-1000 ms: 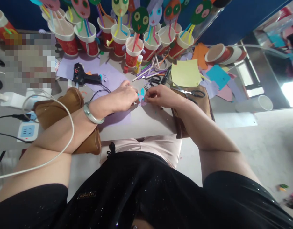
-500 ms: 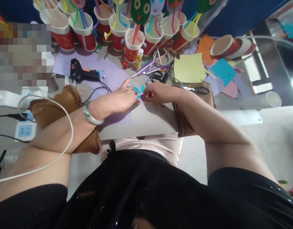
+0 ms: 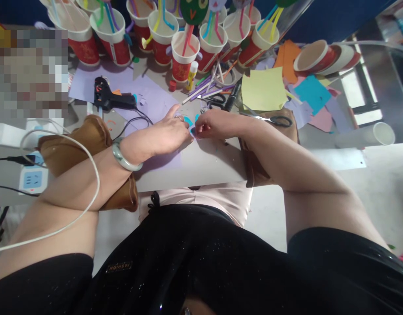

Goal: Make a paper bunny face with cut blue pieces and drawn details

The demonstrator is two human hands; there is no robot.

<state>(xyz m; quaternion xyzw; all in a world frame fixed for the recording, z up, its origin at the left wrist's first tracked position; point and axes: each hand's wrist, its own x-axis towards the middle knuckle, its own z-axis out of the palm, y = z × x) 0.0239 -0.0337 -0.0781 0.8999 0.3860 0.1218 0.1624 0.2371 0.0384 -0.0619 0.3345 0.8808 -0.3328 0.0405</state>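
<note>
A small piece with blue paper parts lies on the table between my two hands. My left hand rests at its left side, index finger and thumb apart, the other fingers bent; what its fingertips press is partly hidden. My right hand is closed at the right side of the piece, fingers curled in a pinch; anything between the fingertips is too small to name. Purple paper lies partly under my left hand. Open scissors lie right of my right hand.
Red and white cups with straws line the back. A black glue gun and its cable lie left, near a brown cloth sleeve. A glue stick, straws and yellow paper are behind my hands. A white cable crosses my left arm.
The view has shifted slightly. My right hand has moved a little over the blue piece and covers more of its right part. My left hand stays almost in place.
</note>
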